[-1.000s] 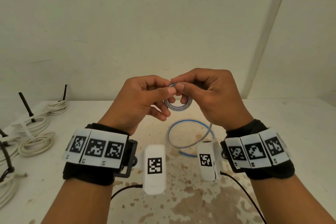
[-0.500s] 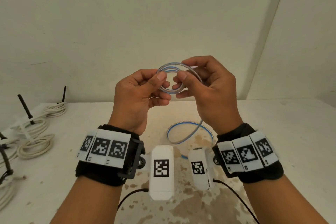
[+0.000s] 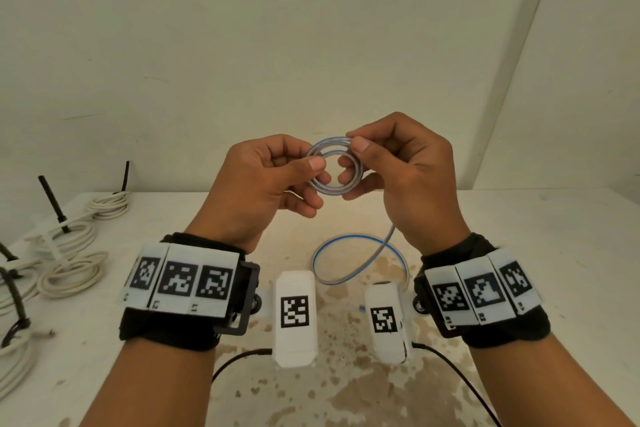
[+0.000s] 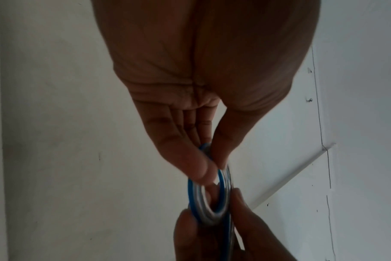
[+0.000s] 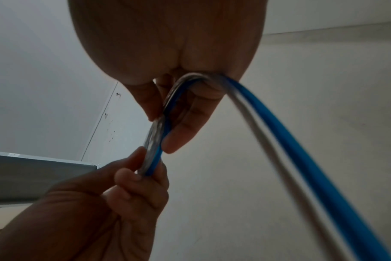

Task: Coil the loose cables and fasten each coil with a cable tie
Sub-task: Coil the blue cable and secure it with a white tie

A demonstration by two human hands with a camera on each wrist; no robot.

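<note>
Now my left hand (image 3: 266, 180) pinches the cable coil (image 3: 334, 168) | right hand (image 3: 401, 177) pinches too | keep loops flat, wind the loose tail (image 3: 360, 260) slowly.

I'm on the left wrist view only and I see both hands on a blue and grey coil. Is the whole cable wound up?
Observer: No. A tail drops from the coil, below the right hand, to the table.
Operator: How much is unwound?
Observer: One loop lies on the table.
Operator: Any finished coils?
Observer: Yes, tied white coils lie at the table's left.
</note>
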